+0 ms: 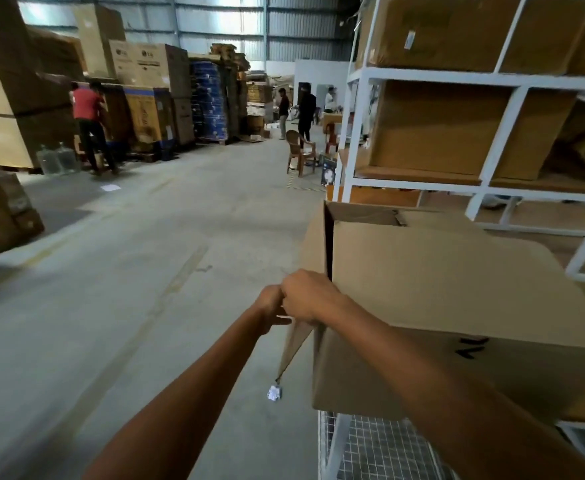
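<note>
A large brown cardboard box sits on a white wire-mesh cart at the lower right. Its top flaps lie nearly closed, with a dark gap along the left edge. A side flap hangs down off the box's left corner, with a scrap of white tape at its tip. My right hand grips that flap at the box's near-left corner. My left hand is pressed against the right hand and pinches the same flap's edge.
White metal shelving with brown cartons stands at the right. Stacked cartons line the left wall, and a person in a red shirt works there. A brown plastic chair and several people stand far down the concrete aisle.
</note>
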A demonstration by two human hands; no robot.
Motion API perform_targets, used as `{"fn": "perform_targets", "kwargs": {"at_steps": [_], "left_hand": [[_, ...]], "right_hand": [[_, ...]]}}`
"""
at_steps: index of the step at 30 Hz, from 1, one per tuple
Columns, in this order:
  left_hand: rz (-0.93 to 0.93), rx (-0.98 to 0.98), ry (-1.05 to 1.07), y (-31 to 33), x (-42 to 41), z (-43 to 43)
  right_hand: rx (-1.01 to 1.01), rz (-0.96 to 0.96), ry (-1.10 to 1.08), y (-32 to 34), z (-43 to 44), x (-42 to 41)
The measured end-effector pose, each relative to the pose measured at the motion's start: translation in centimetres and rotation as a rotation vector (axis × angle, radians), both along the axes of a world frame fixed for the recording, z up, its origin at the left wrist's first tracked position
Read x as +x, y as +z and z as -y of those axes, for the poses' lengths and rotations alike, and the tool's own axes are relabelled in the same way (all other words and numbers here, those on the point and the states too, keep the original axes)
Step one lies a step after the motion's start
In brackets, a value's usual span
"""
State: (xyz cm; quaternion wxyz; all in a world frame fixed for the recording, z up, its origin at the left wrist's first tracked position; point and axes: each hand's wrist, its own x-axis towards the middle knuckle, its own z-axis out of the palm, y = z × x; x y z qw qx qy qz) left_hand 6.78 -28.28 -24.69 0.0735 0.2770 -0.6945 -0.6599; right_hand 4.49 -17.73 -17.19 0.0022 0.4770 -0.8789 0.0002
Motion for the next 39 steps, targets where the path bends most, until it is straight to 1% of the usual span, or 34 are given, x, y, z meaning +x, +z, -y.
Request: {"fn": "perform_targets", "kwargs": {"at_steps": [2, 3, 4, 6, 7, 8, 10, 12, 13, 14, 16, 20, 21, 24, 27, 31, 33, 36, 37, 39], "left_hand": [[-0.07, -0.339, -0.001, 2.0, -1.6, 0.5], [-0.128, -0.368, 0.02, 3.2, -2.2, 0.1], [-0.197, -0.346, 0.041, 4.4, -2.9, -0.4], [-0.314, -0.318, 0.06, 6.7, -4.1, -1.7], [-0.348, -0.255, 0.047, 7.9, -4.5, -2.7], [-0.359, -0.151, 0.02, 8.8, -4.7, -3.3], [-0.415, 0.125, -0.039, 9.8, -5.4, -4.6], [-0.531, 0.392, -0.111, 10.2, -6.3, -5.5], [-0.564, 0.495, -0.144, 10.6, -6.6, -6.1], [-0.566, 0.539, -0.173, 11.1, -6.9, -6.7], [-0.544, 0.463, -0.199, 12.3, -7.4, -8.1], [-0.546, 0.159, -0.209, 13.3, -8.0, -10.4], [-0.553, 0.127, -0.212, 13.3, -8.0, -10.4], [-0.566, 0.093, -0.257, 13.9, -7.4, -10.4], [-0.63, 0.024, -0.318, 15.4, -6.2, -10.7], [-0.701, -0.025, -0.329, 17.1, -3.6, -10.9], [-0.681, -0.039, -0.343, 17.5, -1.8, -10.7], [-0.648, -0.122, -0.358, 17.7, 1.3, -10.8], [-0.644, -0.114, -0.353, 18.2, 2.5, -11.1], [-0.634, -0.008, -0.371, 19.3, 4.8, -11.9]], "right_hand": [[-0.168, 0.001, -0.017, 0.8, -0.7, -1.3], [-0.256, -0.007, -0.019, 1.2, -1.2, -2.1], [-0.335, -0.021, -0.02, 1.7, -1.6, -3.0], [-0.398, -0.096, -0.029, 2.5, -2.1, -4.5], [-0.376, -0.152, -0.048, 3.0, -2.2, -4.8], [-0.341, -0.214, -0.065, 3.5, -2.2, -4.9], [-0.355, -0.318, -0.085, 4.4, -2.6, -4.9], [-0.508, -0.414, -0.067, 5.4, -3.7, -5.3], [-0.588, -0.45, -0.063, 6.1, -4.5, -5.5], [-0.654, -0.476, -0.072, 6.8, -5.4, -6.1], [-0.682, -0.48, -0.132, 8.7, -7.4, -6.8], [-0.549, -0.361, -0.29, 11.3, -11.9, -8.4], [-0.51, -0.33, -0.327, 11.4, -13.2, -8.8], [-0.445, -0.276, -0.356, 11.2, -16.4, -9.1], [-0.426, -0.34, -0.324, 12.5, -18.0, -8.2], [-0.405, -0.418, -0.261, 14.4, -19.2, -6.2], [-0.433, -0.446, -0.251, 14.4, -19.6, -4.9], [-0.449, -0.491, -0.244, 13.8, -20.4, -2.6], [-0.451, -0.514, -0.236, 13.6, -20.7, -1.6], [-0.465, -0.513, -0.235, 13.4, -21.9, 0.6]]}}
